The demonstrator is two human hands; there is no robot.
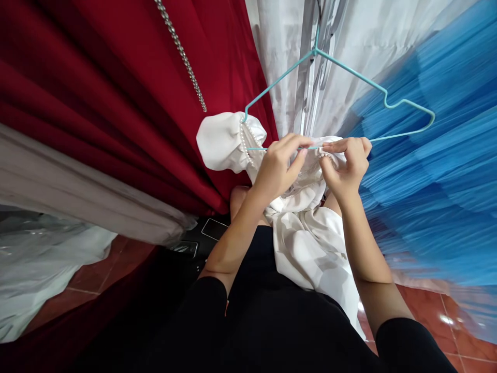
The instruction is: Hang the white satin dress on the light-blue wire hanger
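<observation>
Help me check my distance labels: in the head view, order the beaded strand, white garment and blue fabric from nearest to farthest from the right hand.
From the right hand:
1. White garment: held in its grip.
2. Blue fabric: close by on the right.
3. Beaded strand: up and left, over the red cloth.

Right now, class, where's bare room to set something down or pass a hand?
Bare floor tiles show between blue fabric and right sleeve. A hand might pass through the right of the hanger, above its bottom bar. Left hand, right hand and white garment crowd the bar's middle.
</observation>
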